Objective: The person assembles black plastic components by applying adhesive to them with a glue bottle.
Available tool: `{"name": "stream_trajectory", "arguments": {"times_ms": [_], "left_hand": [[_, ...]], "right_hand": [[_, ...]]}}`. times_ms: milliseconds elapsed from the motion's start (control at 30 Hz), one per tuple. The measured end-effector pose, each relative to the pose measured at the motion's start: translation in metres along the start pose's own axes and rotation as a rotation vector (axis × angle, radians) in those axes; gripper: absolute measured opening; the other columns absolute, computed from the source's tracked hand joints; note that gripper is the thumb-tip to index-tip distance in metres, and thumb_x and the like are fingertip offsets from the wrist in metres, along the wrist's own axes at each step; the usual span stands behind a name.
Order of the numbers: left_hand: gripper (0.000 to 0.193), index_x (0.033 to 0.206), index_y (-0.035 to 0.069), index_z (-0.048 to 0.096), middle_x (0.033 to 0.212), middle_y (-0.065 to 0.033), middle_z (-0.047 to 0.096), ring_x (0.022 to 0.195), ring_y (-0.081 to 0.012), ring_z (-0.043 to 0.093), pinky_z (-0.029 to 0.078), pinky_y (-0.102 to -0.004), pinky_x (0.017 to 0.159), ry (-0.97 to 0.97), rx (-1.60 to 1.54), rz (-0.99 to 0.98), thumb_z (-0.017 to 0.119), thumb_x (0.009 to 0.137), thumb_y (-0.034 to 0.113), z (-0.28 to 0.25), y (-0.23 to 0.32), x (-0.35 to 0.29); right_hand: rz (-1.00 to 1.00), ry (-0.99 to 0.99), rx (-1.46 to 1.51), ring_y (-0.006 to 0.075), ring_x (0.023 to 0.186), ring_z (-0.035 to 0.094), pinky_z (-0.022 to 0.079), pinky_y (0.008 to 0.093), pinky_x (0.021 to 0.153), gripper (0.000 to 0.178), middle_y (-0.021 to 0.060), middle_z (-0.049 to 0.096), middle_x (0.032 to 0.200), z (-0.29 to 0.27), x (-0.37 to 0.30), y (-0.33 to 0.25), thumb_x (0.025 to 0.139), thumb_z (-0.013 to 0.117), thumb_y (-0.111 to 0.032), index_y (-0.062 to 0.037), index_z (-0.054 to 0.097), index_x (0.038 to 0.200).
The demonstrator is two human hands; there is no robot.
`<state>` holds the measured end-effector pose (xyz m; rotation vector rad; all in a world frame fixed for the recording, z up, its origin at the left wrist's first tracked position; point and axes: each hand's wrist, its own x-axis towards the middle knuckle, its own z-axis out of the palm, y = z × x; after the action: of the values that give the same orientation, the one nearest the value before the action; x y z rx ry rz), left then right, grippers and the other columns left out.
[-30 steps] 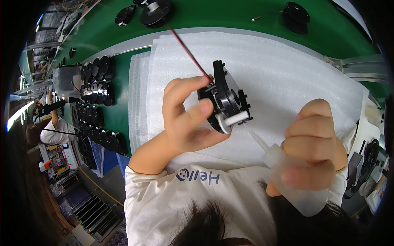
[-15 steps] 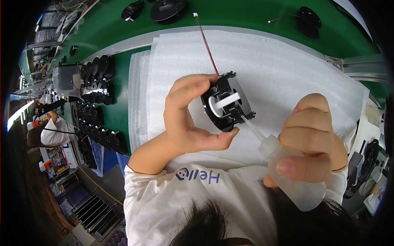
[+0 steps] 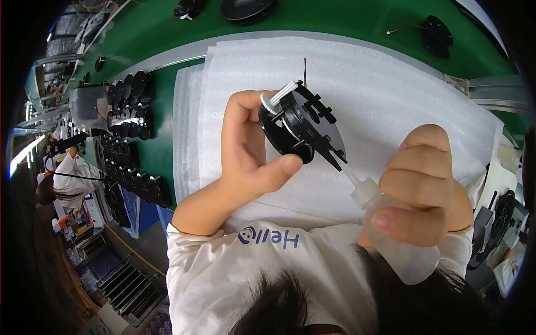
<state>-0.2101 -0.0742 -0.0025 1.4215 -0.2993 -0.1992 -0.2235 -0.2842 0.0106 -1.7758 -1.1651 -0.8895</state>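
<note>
My left hand [image 3: 245, 151] grips a round black plastic assembly [image 3: 298, 128] by its edge, thumb at the near side, holding it tilted above white foam sheeting. A white gear with a ribbed shaft [image 3: 277, 96] sticks out of its upper left, and a thin dark red and black wire [image 3: 305, 70] rises behind it. My right hand [image 3: 419, 184] is wrapped around a translucent squeeze bottle [image 3: 403, 245] with a thin nozzle. The nozzle tip meets or nearly meets the lower right edge of the assembly; I cannot tell if it touches.
White foam sheets [image 3: 234, 67] cover the green bench [image 3: 329, 17]. Round black parts [image 3: 245, 10] lie along the far side, another with a wire [image 3: 437, 36] at far right. Rows of black parts [image 3: 134, 123] stand at left. Another person [image 3: 75, 176] sits farther left.
My left hand has turned the black assembly, so the white gear now sits at its upper left and the wire is mostly hidden. The bottle has barely moved. Parts on the far side have shifted right.
</note>
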Motion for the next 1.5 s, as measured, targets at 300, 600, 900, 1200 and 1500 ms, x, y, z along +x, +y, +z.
{"name": "stream_trajectory", "arguments": {"times_ms": [300, 600, 900, 1200, 1500], "left_hand": [[0.06, 0.106, 0.001, 0.035, 0.092, -0.0049, 0.049, 0.088, -0.0116, 0.047, 0.035, -0.0263, 0.082, 0.025, -0.103, -0.073, 0.072, 0.064, 0.023, -0.002, -0.002, 0.001], [0.058, 0.107, 0.002, 0.035, 0.094, -0.0052, 0.049, 0.089, -0.0118, 0.047, 0.036, -0.0259, 0.082, 0.019, -0.131, -0.052, 0.071, 0.066, 0.023, -0.005, -0.006, 0.002], [0.052, 0.105, 0.002, 0.036, 0.096, -0.0058, 0.049, 0.09, -0.0119, 0.048, 0.039, -0.0264, 0.08, 0.093, -0.177, -0.06, 0.067, 0.069, 0.025, -0.008, -0.007, 0.011], [0.048, 0.102, -0.001, 0.04, 0.08, -0.0066, 0.053, 0.066, -0.0105, 0.049, 0.041, -0.0253, 0.064, 0.081, 0.421, 0.249, 0.068, 0.065, 0.011, 0.0, 0.011, 0.094], [0.057, 0.085, 0.0, 0.054, 0.07, -0.0117, 0.058, 0.064, -0.025, 0.059, 0.047, -0.0343, 0.054, -0.066, 1.359, 0.279, 0.058, 0.062, 0.052, 0.111, -0.037, 0.206]], "right_hand": [[0.061, -0.038, 0.051, 0.0158, 0.058, 0.04, 0.031, 0.0304, 0.054, 0.037, 0.0015, 0.043, 0.067, -0.004, -0.001, -0.002, 0.072, 0.062, -0.038, -0.0142, 0.044, 0.093], [0.267, -0.15, 0.279, 0.0173, 0.056, 0.04, 0.027, 0.0321, 0.053, 0.046, 0.0055, 0.046, 0.068, -0.016, 0.011, -0.001, 0.064, 0.07, -0.035, -0.0081, 0.045, 0.09], [1.194, 0.203, 1.212, 0.0108, 0.049, 0.037, 0.027, 0.0242, 0.052, 0.052, 0.0, 0.04, 0.052, 0.02, -0.01, 0.025, 0.08, 0.03, -0.06, -0.0107, 0.045, 0.083], [1.18, 0.204, 1.556, 0.0117, 0.046, 0.036, 0.027, 0.0247, 0.049, 0.057, 0.0003, 0.037, 0.046, 0.029, -0.027, 0.049, 0.08, 0.025, -0.06, -0.0097, 0.046, 0.065], [0.918, 0.151, 1.642, 0.0131, 0.048, 0.041, 0.029, 0.0237, 0.046, 0.055, 0.0049, 0.043, 0.05, 0.026, -0.026, 0.05, 0.079, 0.032, -0.056, -0.0053, 0.048, 0.064]]}}
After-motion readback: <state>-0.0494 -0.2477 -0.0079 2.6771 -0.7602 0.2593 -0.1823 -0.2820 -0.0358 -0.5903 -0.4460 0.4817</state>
